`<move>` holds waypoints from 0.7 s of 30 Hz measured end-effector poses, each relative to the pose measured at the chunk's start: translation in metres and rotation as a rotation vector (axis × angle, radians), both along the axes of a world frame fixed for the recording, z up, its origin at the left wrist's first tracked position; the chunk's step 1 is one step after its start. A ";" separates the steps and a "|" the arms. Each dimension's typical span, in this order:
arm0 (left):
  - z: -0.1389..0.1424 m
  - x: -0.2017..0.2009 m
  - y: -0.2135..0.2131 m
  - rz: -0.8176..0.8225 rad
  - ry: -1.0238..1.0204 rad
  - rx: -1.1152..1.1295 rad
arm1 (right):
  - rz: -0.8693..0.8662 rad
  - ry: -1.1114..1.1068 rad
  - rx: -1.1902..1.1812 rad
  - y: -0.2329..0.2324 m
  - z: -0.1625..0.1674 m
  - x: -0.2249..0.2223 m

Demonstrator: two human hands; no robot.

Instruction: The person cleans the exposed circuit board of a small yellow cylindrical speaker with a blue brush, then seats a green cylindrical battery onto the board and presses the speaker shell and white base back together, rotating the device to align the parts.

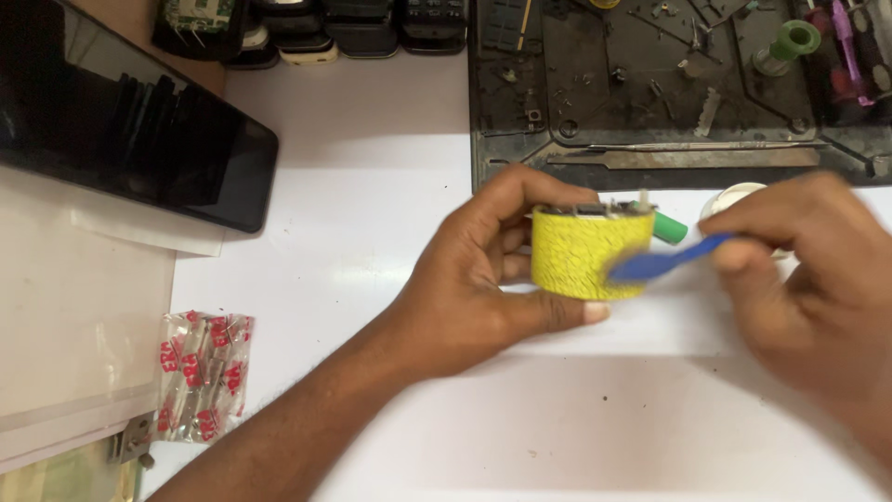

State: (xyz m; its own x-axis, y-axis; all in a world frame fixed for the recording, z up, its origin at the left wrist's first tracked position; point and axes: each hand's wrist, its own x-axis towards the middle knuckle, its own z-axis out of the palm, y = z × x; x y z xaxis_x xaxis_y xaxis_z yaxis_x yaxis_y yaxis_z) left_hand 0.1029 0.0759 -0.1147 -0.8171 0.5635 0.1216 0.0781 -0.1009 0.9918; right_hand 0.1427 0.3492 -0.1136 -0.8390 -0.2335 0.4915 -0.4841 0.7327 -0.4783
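- Nearest the camera, the left forearm is stretched across the white table (372, 186), ending at the left hand (474, 279).
- A small yellow block (583, 253), rough-textured and open at the top, is pinched by the left hand, with the thumb under its lower edge and the fingers curled over its far side; it is held just above the table, probably so its front face is steadied and kept turned toward the tool.
- A thin blue tool (664, 262) is gripped by the closed right hand (818, 279), with its flat tip laid against the block's front right side; the tool is blurred, so its exact shape cannot be told.
- A green cylinder (669, 227) is seen just behind the block; whether it is joined to it cannot be told.
- A small white round container (734, 197) is partly hidden behind the right hand.
- A dark work mat (650, 84) is laid beyond the hands, with metal picks, small parts and a green spool (788, 45) kept within reach.
- A black tablet (121, 121) is propped at the far left, and a clear packet of red-printed small parts (203, 374) is left at the near left.
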 end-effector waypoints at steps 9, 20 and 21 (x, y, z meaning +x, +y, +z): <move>0.004 -0.002 -0.003 -0.027 -0.060 0.100 | -0.064 -0.061 -0.095 -0.005 0.006 0.002; 0.006 0.000 -0.004 -0.045 -0.254 0.270 | 0.061 0.056 -0.060 -0.013 0.003 -0.003; 0.007 -0.001 -0.005 -0.051 -0.239 0.235 | 0.066 0.059 -0.050 -0.011 0.005 -0.003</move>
